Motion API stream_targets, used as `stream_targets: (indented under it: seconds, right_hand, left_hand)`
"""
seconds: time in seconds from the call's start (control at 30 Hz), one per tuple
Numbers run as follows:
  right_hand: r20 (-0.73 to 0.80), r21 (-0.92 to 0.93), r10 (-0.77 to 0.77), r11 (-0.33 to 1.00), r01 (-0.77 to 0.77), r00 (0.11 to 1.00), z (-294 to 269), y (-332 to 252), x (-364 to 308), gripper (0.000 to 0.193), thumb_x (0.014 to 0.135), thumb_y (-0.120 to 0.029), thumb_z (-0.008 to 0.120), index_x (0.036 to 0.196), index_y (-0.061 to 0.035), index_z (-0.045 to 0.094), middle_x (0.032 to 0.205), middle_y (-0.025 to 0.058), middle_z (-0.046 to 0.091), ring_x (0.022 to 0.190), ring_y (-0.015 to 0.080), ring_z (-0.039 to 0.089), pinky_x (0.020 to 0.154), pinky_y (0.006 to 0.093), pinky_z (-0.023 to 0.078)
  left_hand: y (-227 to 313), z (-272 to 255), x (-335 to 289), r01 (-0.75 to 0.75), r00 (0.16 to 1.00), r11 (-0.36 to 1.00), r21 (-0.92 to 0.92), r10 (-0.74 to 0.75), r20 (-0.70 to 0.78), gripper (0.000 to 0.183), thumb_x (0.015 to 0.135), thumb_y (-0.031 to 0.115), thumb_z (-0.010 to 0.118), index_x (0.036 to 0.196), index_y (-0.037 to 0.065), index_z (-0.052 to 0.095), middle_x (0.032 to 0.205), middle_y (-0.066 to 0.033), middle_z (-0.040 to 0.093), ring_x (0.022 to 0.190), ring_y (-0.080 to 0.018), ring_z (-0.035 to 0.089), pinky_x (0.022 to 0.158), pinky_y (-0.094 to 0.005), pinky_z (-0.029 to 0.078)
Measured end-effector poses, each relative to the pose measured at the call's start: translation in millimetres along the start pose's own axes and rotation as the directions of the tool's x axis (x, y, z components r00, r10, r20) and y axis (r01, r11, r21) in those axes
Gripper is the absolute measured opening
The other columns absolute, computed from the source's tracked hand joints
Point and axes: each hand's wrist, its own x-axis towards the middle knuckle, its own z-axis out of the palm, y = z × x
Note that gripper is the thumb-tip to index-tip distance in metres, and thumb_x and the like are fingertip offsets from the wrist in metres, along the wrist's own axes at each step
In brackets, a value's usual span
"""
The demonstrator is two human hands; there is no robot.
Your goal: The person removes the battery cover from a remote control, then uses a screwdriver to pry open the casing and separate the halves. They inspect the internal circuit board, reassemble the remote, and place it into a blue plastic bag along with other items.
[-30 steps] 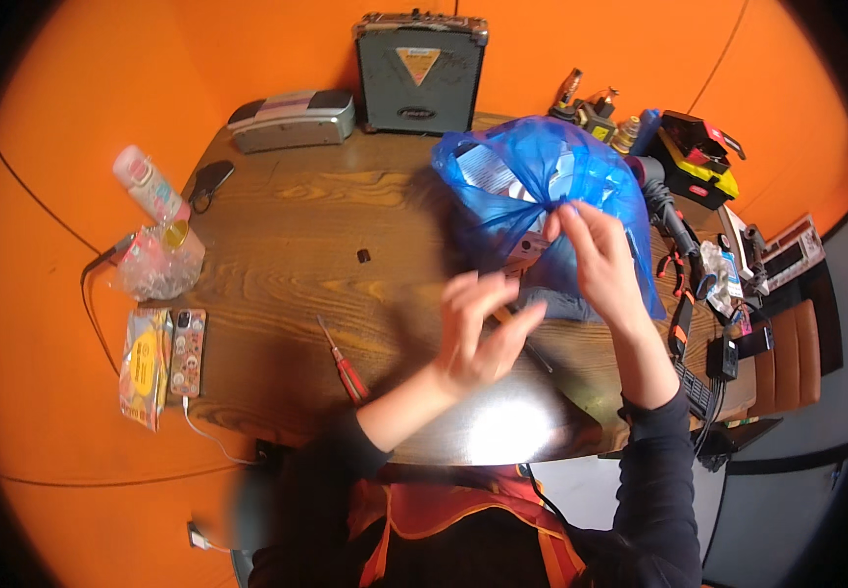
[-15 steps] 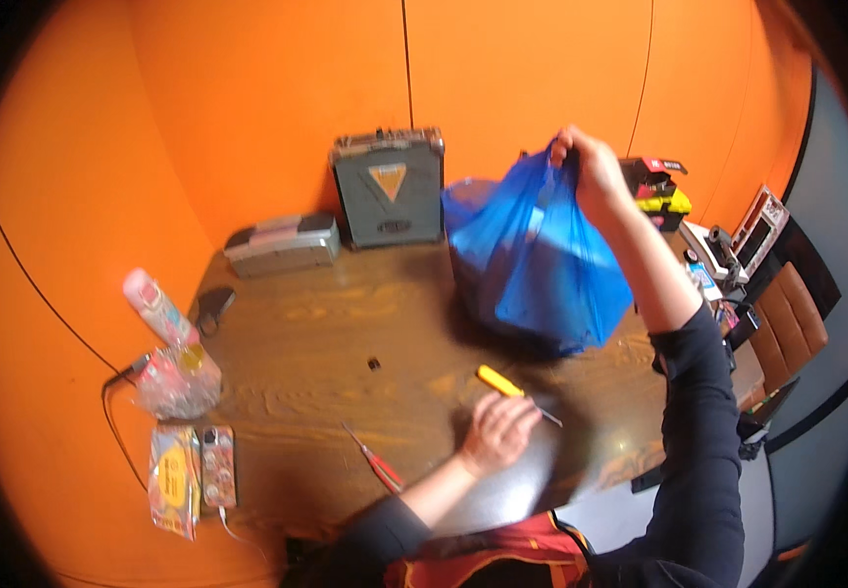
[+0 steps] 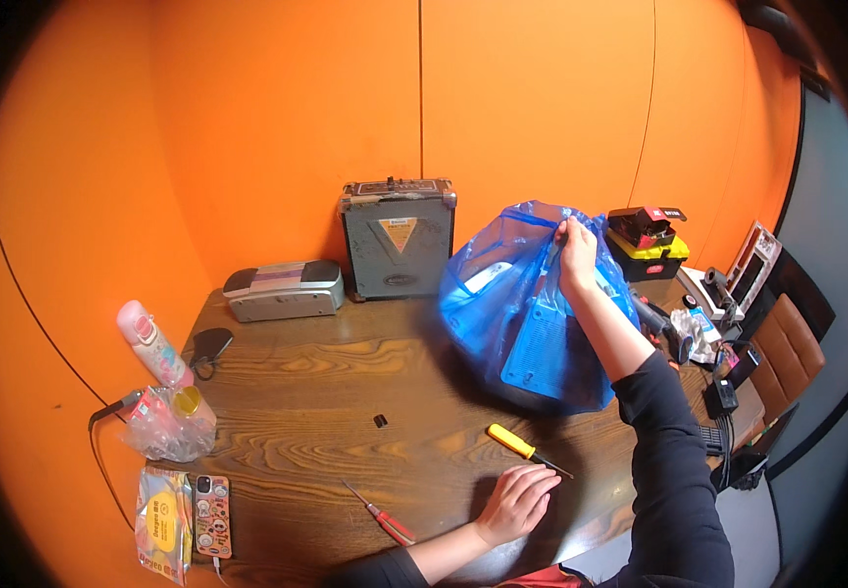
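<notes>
My right hand (image 3: 578, 257) grips the gathered top of a blue translucent plastic bag (image 3: 488, 323), which stands bulging on the table. Through its film show a flat slotted panel (image 3: 540, 348) and a pale object I cannot make out. Close to the near side of the table, my left hand (image 3: 517, 503) is open, palm down, with its fingers stretched out and nothing visible in it. Just beyond its fingers lies a screwdriver (image 3: 512, 441) with a yellow handle. A thinner red-handled tool (image 3: 385, 519) is left of that hand. Farther off sits a small black piece (image 3: 380, 420).
Along the back stand a grey speaker box (image 3: 399, 260), a silver device (image 3: 285, 292) and a black-and-yellow toolbox (image 3: 654, 257). At left are a pink bottle (image 3: 154, 343), a clear plastic bag (image 3: 164, 431) and a phone (image 3: 213, 514). Cables and an adapter (image 3: 721, 397) crowd the right edge.
My view has tilted upward. The right hand has come lower with the bag's top, and the bag looks slacker and wider. My left hand has drawn slightly back from the yellow screwdriver.
</notes>
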Motion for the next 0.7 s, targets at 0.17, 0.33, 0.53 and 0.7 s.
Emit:
stream_targets:
  seconds: [0.17,0.33,0.53,0.7]
  right_hand:
    - [0.036,-0.023,0.040,0.999,-0.039,0.999,-3.7,-1.1,-3.6,0.031,0.093,-0.021,0.042,0.068,-0.0046,0.051,0.064,0.0020,0.049,0.062,0.0107,0.043,0.061,0.0246,0.035]
    - [0.020,-0.020,-0.002,1.000,0.003,1.000,-2.3,-1.6,-5.6,0.033,0.092,-0.020,0.042,0.067,-0.0022,0.053,0.062,0.0021,0.050,0.059,0.0102,0.044,0.056,0.0246,0.035]
    - [0.021,-0.031,-0.006,1.000,0.006,1.000,-4.5,-0.1,-6.4,0.032,0.092,-0.020,0.042,0.068,-0.0015,0.053,0.062,0.0023,0.050,0.059,0.0106,0.045,0.056,0.0249,0.036]
    - [0.060,-0.056,-0.015,0.998,0.018,0.998,-4.6,-4.2,-8.2,0.031,0.092,-0.020,0.042,0.069,-0.0020,0.053,0.064,0.0024,0.050,0.061,0.0109,0.045,0.058,0.0244,0.035]
  left_hand:
    - [1.9,-0.5,0.4,0.010,1.000,1.000,-0.014,-0.010,-0.014,0.035,0.072,0.004,0.060,0.106,0.005,0.055,0.105,-0.0084,0.056,0.102,-0.0259,0.052,0.089,-0.0379,0.039]
    - [-0.8,0.8,-1.0,0.019,1.000,1.000,-0.013,-0.019,0.003,0.034,0.073,0.005,0.059,0.106,0.005,0.055,0.105,-0.0086,0.055,0.102,-0.0258,0.051,0.090,-0.0383,0.038]
    - [-3.2,3.2,-1.4,0.101,0.984,0.991,0.082,-0.112,0.137,0.031,0.076,0.011,0.058,0.106,0.005,0.056,0.106,-0.0092,0.055,0.106,-0.0255,0.049,0.091,-0.0388,0.037]
    - [-6.0,5.9,-3.7,0.111,0.981,0.991,0.078,-0.122,0.149,0.032,0.076,0.012,0.058,0.107,0.005,0.055,0.105,-0.0095,0.055,0.105,-0.0258,0.049,0.089,-0.0386,0.037]
